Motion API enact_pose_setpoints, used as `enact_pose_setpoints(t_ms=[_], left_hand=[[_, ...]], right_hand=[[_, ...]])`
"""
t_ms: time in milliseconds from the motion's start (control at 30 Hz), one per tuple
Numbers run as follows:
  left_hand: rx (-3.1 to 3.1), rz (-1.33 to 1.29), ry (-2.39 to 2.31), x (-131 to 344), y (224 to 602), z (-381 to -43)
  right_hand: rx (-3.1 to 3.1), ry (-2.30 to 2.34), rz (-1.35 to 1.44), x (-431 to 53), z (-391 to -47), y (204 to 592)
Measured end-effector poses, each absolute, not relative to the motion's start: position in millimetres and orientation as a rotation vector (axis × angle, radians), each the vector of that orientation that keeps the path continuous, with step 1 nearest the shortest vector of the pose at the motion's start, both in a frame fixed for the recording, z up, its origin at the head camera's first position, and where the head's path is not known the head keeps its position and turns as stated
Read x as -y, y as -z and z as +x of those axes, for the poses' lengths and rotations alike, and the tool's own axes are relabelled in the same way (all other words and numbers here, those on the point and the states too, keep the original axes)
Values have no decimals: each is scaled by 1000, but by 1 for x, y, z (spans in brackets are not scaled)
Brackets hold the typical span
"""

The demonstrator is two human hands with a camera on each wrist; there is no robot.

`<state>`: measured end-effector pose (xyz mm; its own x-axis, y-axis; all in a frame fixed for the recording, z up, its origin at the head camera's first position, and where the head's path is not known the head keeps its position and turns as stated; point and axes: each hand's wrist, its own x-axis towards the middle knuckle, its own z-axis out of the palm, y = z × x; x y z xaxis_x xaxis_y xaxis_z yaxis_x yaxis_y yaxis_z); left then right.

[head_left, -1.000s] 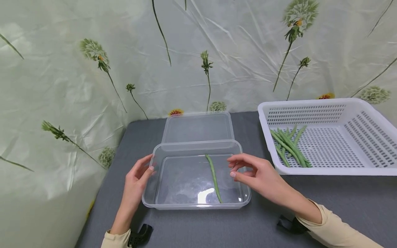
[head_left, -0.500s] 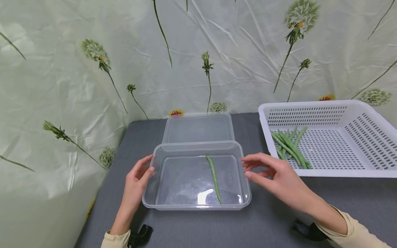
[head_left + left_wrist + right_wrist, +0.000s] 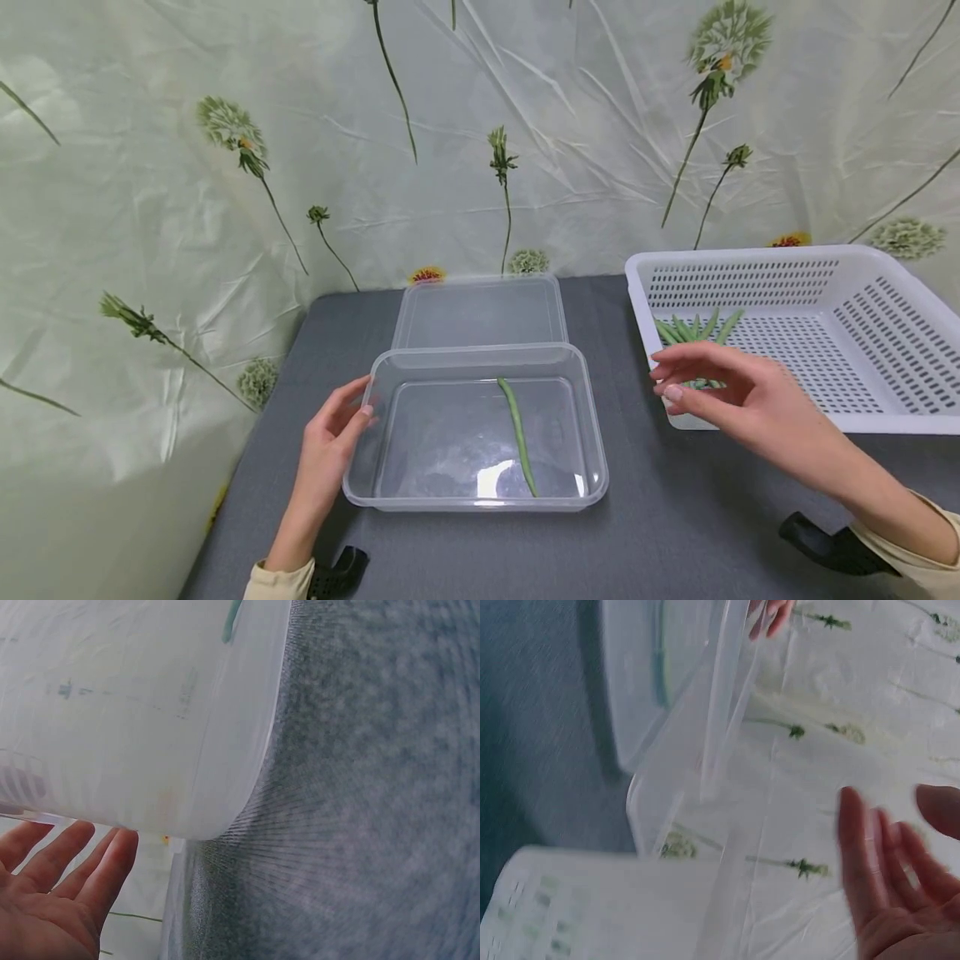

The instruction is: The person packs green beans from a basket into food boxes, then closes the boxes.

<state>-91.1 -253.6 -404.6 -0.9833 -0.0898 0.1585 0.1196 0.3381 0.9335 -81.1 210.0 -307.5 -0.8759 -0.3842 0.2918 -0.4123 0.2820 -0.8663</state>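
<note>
A clear plastic food container (image 3: 480,503) stands on the table with a single green bean (image 3: 518,437) lying inside it. At its left end my left hand (image 3: 327,446) holds the rim, thumb at the edge and fingers against the outer wall; the left wrist view shows the fingertips (image 3: 124,844) touching that wall. My right hand (image 3: 757,408) hovers over the near left corner of a white perforated basket (image 3: 847,421), fingers loosely bent, thumb apart, nothing between them. Several green beans (image 3: 697,327) lie in the basket, partly hidden behind that hand.
Behind the container lies a clear flat lid (image 3: 480,310). The dark grey tabletop (image 3: 480,558) ends at a flower-printed curtain (image 3: 450,192) at the back and left. The basket's raised walls stand at the right.
My right hand has moved right, from above the container's right end to the basket's near left corner. My left hand, the container and the bean in it have stayed put.
</note>
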Motion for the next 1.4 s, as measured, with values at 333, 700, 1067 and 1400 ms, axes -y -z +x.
enact_pose_setpoints(t_ms=[333, 700, 1067, 1400], left_hand=[[2419, -23, 1720, 253, 404, -91], [2409, -34, 1739, 253, 404, -91], [2408, -42, 1727, 252, 405, -89], [2402, -51, 1724, 252, 407, -89]], right_hand=[[2573, -1469, 713, -242, -102, 294], [2952, -978, 493, -276, -143, 281], [3038, -1016, 734, -295, -176, 286], [3135, -1134, 854, -311, -215, 311]])
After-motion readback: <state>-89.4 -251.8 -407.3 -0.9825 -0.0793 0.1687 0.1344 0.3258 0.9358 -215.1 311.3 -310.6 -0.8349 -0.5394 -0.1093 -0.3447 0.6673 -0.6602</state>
